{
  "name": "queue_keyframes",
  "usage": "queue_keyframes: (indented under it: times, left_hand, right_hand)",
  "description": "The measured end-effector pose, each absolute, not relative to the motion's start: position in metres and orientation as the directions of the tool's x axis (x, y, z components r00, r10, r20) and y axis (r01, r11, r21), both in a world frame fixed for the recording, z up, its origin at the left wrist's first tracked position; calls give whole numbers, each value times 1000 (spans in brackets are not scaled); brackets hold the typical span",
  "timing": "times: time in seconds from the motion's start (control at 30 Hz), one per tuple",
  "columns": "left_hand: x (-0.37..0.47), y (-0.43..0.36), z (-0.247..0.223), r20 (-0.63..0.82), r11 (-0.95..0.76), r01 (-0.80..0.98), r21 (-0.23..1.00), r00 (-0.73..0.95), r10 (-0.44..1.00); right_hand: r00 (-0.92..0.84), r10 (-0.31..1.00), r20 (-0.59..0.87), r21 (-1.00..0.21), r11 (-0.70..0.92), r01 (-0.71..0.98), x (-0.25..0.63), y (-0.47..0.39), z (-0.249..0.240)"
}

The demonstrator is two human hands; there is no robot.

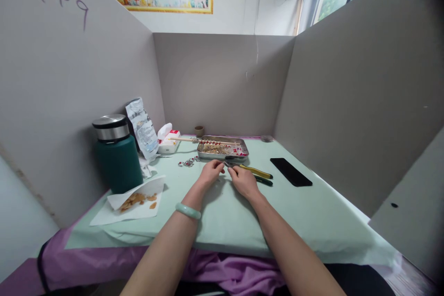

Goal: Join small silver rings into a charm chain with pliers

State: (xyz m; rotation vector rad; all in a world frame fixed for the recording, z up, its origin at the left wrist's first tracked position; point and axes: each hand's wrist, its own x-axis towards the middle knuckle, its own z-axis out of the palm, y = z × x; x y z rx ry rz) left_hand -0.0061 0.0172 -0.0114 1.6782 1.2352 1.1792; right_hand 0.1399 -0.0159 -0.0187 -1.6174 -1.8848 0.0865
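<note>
The left hand (211,172) is curling its fingers in towards the thumb, and the right hand (243,181) is bending its fingers beside a small metal tip (227,164); whether either is closing on something is too small to tell. Both hands are meeting just short of the tray (222,158), probably because fine work is needing fingertips close together, and the forearms are reaching in low over the green cloth (229,222), perhaps for steadiness. Just beyond the right hand, yellow-handled pliers (258,171) and a dark green handle (264,181) are lying with their ends pointing out to the right, likely so they are staying in easy reach. The beaded chain (189,162) is resting on the cloth left of the tray's near corner, looking silvery and loosely bunched, with red beads showing among its links. The metal tray is sitting behind the hands, its raised rim presumably keeping loose pieces together: gold-coloured bits (215,149) are spreading over much of it, and red and pink ones (238,151) are gathering towards the right. A pale stick (187,139) is lying across the tray and extending past its left side, with reddish beads (211,142) lining up along it.
</note>
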Motion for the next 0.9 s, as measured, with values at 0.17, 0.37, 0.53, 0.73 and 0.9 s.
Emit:
queue_keyframes:
  times: [0.17,0.37,0.53,0.73,0.9]
  left_hand:
    - [-7,3,0,97,-146,221,964,220,971]
    - [-8,-3,7,93,-84,-41,996,365,926]
    - [-6,1,4,197,-151,-146,978,395,897]
    - [-5,1,3,204,-212,-19,977,366,908]
    - [-4,4,-2,114,-152,173,973,215,970]
  right_hand:
    - [-2,888,459,-464,242,852,141,-15,-18]
    - [25,908,418,-651,280,706,144,-10,-17]
    - [-27,961,276,-884,264,386,140,-11,-13]
    - [10,927,375,-790,314,526,142,-12,-13]
    - [52,878,475,-637,303,709,146,-10,-18]
